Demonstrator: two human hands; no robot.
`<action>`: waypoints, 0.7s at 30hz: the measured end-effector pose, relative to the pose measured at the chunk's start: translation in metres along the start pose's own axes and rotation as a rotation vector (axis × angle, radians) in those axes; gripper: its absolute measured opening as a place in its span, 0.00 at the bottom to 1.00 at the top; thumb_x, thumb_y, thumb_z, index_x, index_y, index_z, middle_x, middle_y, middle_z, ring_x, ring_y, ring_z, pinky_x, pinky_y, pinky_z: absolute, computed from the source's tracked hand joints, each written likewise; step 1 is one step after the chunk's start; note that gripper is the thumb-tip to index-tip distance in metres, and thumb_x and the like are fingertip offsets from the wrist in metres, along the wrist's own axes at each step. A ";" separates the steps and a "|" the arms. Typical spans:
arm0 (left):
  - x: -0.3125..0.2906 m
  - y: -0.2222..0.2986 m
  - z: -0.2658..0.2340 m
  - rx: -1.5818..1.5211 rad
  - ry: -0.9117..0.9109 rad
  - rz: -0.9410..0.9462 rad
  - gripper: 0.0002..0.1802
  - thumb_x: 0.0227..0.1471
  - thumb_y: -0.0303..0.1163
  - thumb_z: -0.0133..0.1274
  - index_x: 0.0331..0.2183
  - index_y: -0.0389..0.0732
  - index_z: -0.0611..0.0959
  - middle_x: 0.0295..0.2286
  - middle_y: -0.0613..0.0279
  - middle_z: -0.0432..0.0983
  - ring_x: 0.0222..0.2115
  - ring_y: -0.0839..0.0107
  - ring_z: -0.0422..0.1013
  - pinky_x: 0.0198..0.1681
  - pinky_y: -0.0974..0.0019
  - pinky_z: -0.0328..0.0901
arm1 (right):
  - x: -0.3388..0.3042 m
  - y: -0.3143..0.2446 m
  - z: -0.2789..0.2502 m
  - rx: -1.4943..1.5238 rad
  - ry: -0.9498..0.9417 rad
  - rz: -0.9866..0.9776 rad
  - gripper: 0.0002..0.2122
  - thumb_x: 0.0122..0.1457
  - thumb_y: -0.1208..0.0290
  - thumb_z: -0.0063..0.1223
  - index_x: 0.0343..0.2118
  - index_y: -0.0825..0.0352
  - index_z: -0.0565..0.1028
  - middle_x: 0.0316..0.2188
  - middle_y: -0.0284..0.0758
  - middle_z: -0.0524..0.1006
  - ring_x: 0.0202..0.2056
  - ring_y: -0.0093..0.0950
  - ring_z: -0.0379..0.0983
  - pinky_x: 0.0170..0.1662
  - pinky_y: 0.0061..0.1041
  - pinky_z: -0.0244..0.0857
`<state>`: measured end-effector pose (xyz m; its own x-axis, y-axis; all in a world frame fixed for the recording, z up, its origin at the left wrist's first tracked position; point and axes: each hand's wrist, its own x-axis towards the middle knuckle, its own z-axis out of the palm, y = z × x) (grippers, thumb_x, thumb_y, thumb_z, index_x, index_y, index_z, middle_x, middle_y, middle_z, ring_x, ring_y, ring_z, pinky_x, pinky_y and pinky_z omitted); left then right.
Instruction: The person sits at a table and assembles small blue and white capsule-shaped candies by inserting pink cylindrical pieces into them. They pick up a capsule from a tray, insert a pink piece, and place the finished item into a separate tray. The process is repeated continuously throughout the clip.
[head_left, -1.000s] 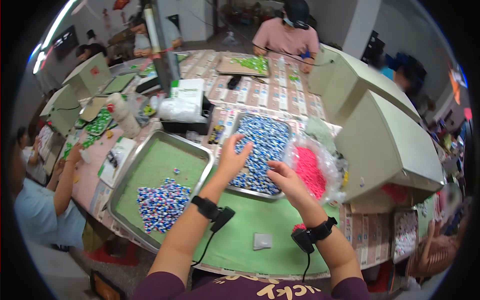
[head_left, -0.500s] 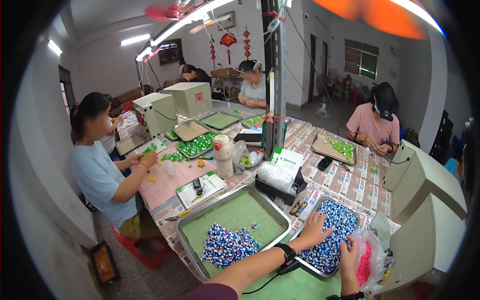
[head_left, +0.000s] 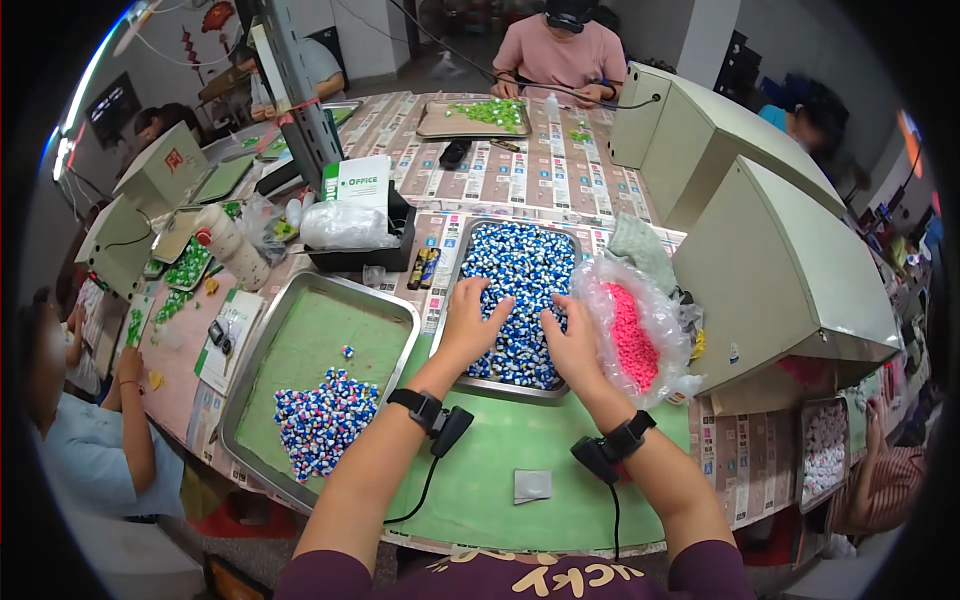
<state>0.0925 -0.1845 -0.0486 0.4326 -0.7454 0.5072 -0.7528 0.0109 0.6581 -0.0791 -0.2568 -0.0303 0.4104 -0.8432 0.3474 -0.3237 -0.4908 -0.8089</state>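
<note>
Blue and white bits (head_left: 520, 270) fill a shiny metal tray (head_left: 512, 391) in front of the person. Take this tray as the middle of a clock. The left hand (head_left: 475, 325) is at 8 o'clock, over the side of the tray, with its thumb spread wide from its fingers. The right hand (head_left: 572, 345) is at 4 o'clock, with its fingers bent and a smaller gap between thumb and fingers. I cannot tell if the fingertips touch the bits.

At 3 o'clock, near the right hand, a clear plastic bag (head_left: 668, 335) holds bright pink bits (head_left: 632, 340). A grey cloth (head_left: 640, 248) lies at 2 o'clock. Between 8 and 9 o'clock is a bigger tray (head_left: 320, 325) with a green bottom. It has a pile of blue, white and pink bits (head_left: 328, 420) in it, and one small bit (head_left: 347, 351) sits alone above the pile. A black box (head_left: 400, 245) is at 10 o'clock. At 6 o'clock, a small grey square (head_left: 532, 485) lies on a green mat (head_left: 460, 500). Far off at 12 o'clock sits a person in a pink shirt (head_left: 560, 50).
</note>
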 end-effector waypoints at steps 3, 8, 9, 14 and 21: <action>-0.010 0.012 -0.005 -0.025 -0.017 -0.054 0.28 0.52 0.45 0.57 0.46 0.33 0.72 0.45 0.45 0.67 0.48 0.50 0.64 0.53 0.55 0.58 | -0.007 0.002 0.010 -0.035 0.009 0.012 0.19 0.56 0.65 0.54 0.46 0.74 0.69 0.44 0.49 0.71 0.49 0.45 0.65 0.54 0.39 0.57; -0.019 0.014 -0.006 0.005 0.032 -0.141 0.26 0.52 0.45 0.56 0.43 0.33 0.74 0.41 0.45 0.69 0.45 0.48 0.65 0.50 0.53 0.59 | -0.021 -0.001 0.031 -0.036 0.078 -0.027 0.19 0.56 0.66 0.53 0.45 0.74 0.68 0.44 0.49 0.69 0.48 0.45 0.65 0.54 0.40 0.56; -0.019 0.014 -0.002 0.008 0.056 -0.140 0.25 0.52 0.45 0.56 0.43 0.33 0.74 0.41 0.45 0.69 0.45 0.48 0.65 0.50 0.53 0.59 | -0.021 -0.001 0.033 -0.022 0.084 -0.025 0.18 0.56 0.66 0.53 0.45 0.74 0.68 0.44 0.49 0.69 0.48 0.45 0.65 0.54 0.39 0.56; -0.020 0.018 -0.001 -0.064 0.082 -0.157 0.26 0.52 0.45 0.56 0.43 0.33 0.74 0.42 0.46 0.68 0.46 0.49 0.64 0.51 0.52 0.58 | -0.017 -0.008 0.027 0.074 0.037 0.077 0.19 0.58 0.66 0.52 0.46 0.74 0.68 0.45 0.48 0.70 0.50 0.43 0.65 0.55 0.36 0.57; -0.037 0.023 -0.014 0.139 0.028 -0.113 0.27 0.54 0.45 0.54 0.46 0.33 0.73 0.44 0.45 0.68 0.47 0.49 0.63 0.53 0.52 0.56 | -0.023 -0.011 0.018 0.206 -0.028 0.322 0.23 0.57 0.63 0.55 0.51 0.74 0.68 0.49 0.49 0.70 0.51 0.39 0.67 0.55 0.33 0.58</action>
<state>0.0659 -0.1475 -0.0447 0.5308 -0.7178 0.4506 -0.7587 -0.1656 0.6300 -0.0698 -0.2282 -0.0376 0.3392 -0.9394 0.0494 -0.2629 -0.1451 -0.9539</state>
